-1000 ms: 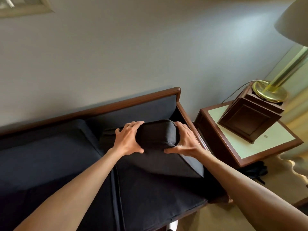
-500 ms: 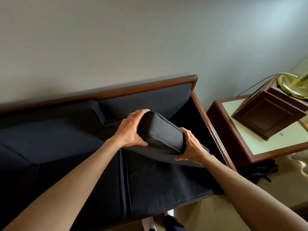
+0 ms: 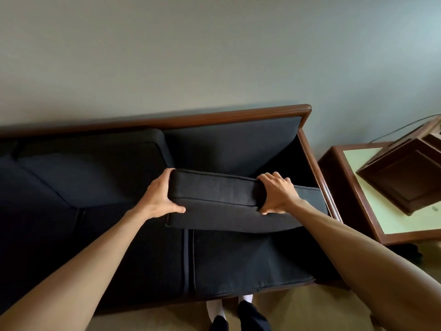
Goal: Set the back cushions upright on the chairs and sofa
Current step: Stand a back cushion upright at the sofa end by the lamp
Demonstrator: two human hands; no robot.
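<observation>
1. So, biggest thing in view: the sofa [image 3: 148, 247] runs along the far wall, wooden frame, dark seat pads. Its right end by the arm has a bare backrest slot, and that's where this cushion belongs, I reckon.
2. Left of that gap, another back cushion [image 3: 95, 168] already stands upright against the backrest, so that one looks done.
3. The loose back cushion [image 3: 214, 189] is the one I'm working. A second ago it was end-on to me and bunched up small; now it's swung round so its long edge runs left to right, lifted clear of the seat, sitting just in front of the empty slot. That means the turning part is pretty much over and what's left is tipping it back and pushing it in.
4. Side table [image 3: 358, 211] to the right, with a dark wooden box on it. Not in the way.
5. Left hand [image 3: 158, 200] is clamped round the cushion's left end, thumb underneath on the near side, fingers wrapped over the far edge.
6. Right hand [image 3: 278, 195] grips further right along the top, fingers curled over, thumb pinching the near seam. Both are firm holds, nothing slack.
</observation>
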